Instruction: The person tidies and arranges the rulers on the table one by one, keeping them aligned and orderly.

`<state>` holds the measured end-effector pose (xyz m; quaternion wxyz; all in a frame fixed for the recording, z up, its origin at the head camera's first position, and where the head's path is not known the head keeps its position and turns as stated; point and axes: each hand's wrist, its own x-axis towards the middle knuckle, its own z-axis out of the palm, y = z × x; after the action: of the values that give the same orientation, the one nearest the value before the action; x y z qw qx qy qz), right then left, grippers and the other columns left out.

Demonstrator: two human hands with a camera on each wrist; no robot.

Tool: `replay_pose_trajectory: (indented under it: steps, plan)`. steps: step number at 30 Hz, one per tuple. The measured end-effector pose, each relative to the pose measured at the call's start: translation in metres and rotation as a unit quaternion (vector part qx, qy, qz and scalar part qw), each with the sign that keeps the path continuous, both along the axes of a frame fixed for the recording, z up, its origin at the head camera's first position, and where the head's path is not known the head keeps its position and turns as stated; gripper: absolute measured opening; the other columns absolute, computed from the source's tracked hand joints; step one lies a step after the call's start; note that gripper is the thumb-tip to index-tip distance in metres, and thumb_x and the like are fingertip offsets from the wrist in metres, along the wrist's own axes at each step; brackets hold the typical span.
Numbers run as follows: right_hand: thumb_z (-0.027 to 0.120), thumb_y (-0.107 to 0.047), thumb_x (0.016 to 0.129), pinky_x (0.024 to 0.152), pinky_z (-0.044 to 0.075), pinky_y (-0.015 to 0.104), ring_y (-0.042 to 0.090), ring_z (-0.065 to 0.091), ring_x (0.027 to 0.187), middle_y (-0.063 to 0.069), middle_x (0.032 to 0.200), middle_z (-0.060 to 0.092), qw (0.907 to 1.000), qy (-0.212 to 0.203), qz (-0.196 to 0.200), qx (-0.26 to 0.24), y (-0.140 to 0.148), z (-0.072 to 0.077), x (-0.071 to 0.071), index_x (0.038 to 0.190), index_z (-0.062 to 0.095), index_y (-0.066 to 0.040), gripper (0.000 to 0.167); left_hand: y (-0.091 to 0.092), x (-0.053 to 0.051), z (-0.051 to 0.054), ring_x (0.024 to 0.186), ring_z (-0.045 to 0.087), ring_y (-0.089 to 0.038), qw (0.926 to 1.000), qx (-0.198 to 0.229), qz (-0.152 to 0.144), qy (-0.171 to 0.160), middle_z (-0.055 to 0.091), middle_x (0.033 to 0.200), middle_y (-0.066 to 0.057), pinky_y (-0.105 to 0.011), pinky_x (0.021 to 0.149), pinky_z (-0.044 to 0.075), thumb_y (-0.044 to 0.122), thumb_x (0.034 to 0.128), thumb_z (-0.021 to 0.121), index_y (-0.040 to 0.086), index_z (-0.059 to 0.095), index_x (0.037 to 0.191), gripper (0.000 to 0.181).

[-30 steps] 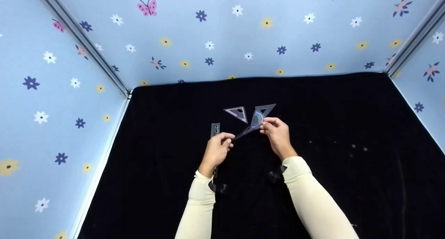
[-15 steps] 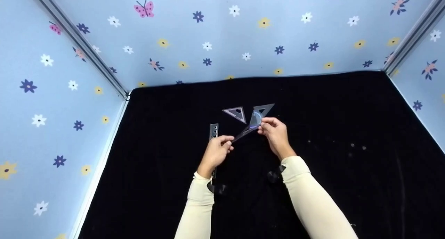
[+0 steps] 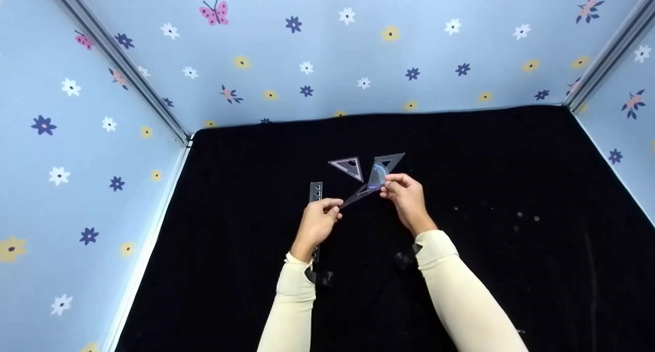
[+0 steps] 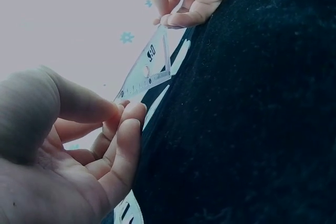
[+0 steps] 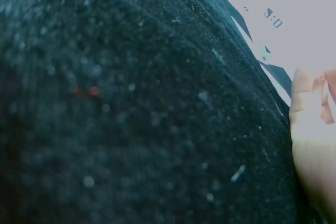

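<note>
In the head view, my left hand pinches one pointed corner of a clear set square between thumb and fingertips. My right hand pinches its opposite end. The left wrist view shows the set square stretched tilted between both hands, with printed markings and a small round hole. Just behind the right fingertips is a clear piece with a blue curved scale, partly overlapped; whether it is held too is unclear. A clear ruler with triangular cutouts lies partly under the left hand and wrist.
Another clear set square with a pinkish edge lies behind the hands on the black cloth. A greyish triangular piece lies to its right. Flower-patterned blue walls enclose the back and sides.
Both hands keep their hold, almost still. The set square between them has tilted slightly, showing a little more of its face. The head view has shifted a touch.
</note>
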<state>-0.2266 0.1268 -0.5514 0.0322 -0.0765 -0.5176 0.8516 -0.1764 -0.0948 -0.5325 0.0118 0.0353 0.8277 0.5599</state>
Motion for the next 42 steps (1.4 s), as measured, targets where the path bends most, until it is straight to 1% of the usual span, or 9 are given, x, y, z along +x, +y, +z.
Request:
replay_pose_trajectory:
  steps: [7, 11, 17, 24, 31, 35, 39, 42]
  plan:
    - [0.056, 0.02, 0.087, 0.063, 0.056, 0.025, 0.016, 0.063, 0.068, 0.016, 0.086, 0.063, 0.9996, 0.025, -0.006, 0.009, -0.001, -0.002, 0.0, 0.109, 0.054, 0.027, 0.023, -0.001, -0.001, -0.001, 0.073, 0.064, -0.013, 1.0, -0.004, 0.0, 0.004, 0.07, 0.079, -0.008, -0.028, 0.07, 0.052, -0.004, 0.0933, 0.058, -0.002, 0.073, 0.111, 0.023]
    - [0.057, 0.02, 0.087, 0.065, 0.056, 0.026, 0.017, 0.062, 0.069, 0.017, 0.085, 0.064, 0.9995, 0.029, -0.006, 0.012, -0.001, -0.003, 0.0, 0.107, 0.055, 0.026, 0.021, -0.001, -0.001, 0.0, 0.073, 0.064, -0.013, 1.0, -0.006, 0.004, 0.004, 0.07, 0.079, -0.006, -0.027, 0.07, 0.052, -0.003, 0.0934, 0.059, 0.0, 0.074, 0.11, 0.023]
    - [0.058, 0.018, 0.088, 0.066, 0.057, 0.027, 0.017, 0.063, 0.07, 0.02, 0.089, 0.064, 0.9999, 0.015, 0.0, 0.004, 0.001, -0.001, 0.0, 0.108, 0.058, 0.024, 0.021, -0.001, -0.002, 0.002, 0.074, 0.065, -0.014, 0.9999, -0.007, 0.004, 0.013, 0.07, 0.078, -0.005, -0.025, 0.069, 0.05, -0.003, 0.0931, 0.059, 0.002, 0.075, 0.107, 0.022]
    - [0.058, 0.016, 0.09, 0.066, 0.058, 0.028, 0.018, 0.064, 0.071, 0.014, 0.085, 0.064, 0.9997, 0.004, 0.024, 0.003, 0.003, 0.001, 0.0, 0.108, 0.058, 0.023, 0.02, -0.002, -0.002, 0.001, 0.075, 0.066, -0.014, 0.9997, -0.005, 0.015, 0.018, 0.07, 0.079, -0.005, -0.026, 0.069, 0.051, -0.003, 0.0933, 0.059, 0.002, 0.075, 0.109, 0.022]
    - [0.061, 0.014, 0.09, 0.068, 0.058, 0.029, 0.018, 0.065, 0.071, 0.013, 0.084, 0.064, 0.9991, 0.002, 0.043, -0.002, 0.006, 0.003, 0.0, 0.105, 0.062, 0.018, 0.015, -0.003, -0.002, 0.001, 0.073, 0.065, -0.014, 0.9997, 0.004, 0.014, 0.021, 0.069, 0.078, -0.004, -0.025, 0.068, 0.051, -0.002, 0.0933, 0.059, 0.001, 0.075, 0.108, 0.022]
    - [0.062, 0.013, 0.091, 0.07, 0.058, 0.03, 0.017, 0.065, 0.072, 0.011, 0.083, 0.064, 0.9983, -0.011, 0.058, -0.001, 0.007, 0.004, 0.0, 0.107, 0.062, 0.018, 0.016, -0.004, -0.001, 0.0, 0.073, 0.065, -0.015, 0.9996, 0.006, 0.018, 0.021, 0.07, 0.078, -0.005, -0.025, 0.068, 0.052, -0.003, 0.093, 0.06, 0.001, 0.075, 0.108, 0.022]
    - [0.061, 0.011, 0.093, 0.071, 0.059, 0.03, 0.017, 0.065, 0.072, 0.01, 0.083, 0.065, 0.9971, -0.033, 0.068, 0.015, 0.007, 0.006, 0.0, 0.111, 0.06, 0.019, 0.02, -0.005, -0.002, -0.001, 0.074, 0.065, -0.015, 0.9995, 0.005, 0.021, 0.022, 0.07, 0.078, -0.006, -0.025, 0.069, 0.052, -0.003, 0.093, 0.06, 0.001, 0.075, 0.108, 0.021]
    - [0.061, 0.011, 0.093, 0.071, 0.059, 0.03, 0.016, 0.065, 0.07, 0.01, 0.082, 0.065, 0.9966, -0.042, 0.063, 0.032, 0.006, 0.009, 0.002, 0.112, 0.06, 0.019, 0.021, -0.006, -0.002, 0.0, 0.074, 0.066, -0.015, 0.9995, 0.006, 0.022, 0.023, 0.07, 0.079, -0.006, -0.025, 0.069, 0.053, -0.003, 0.0934, 0.06, 0.0, 0.075, 0.108, 0.021]
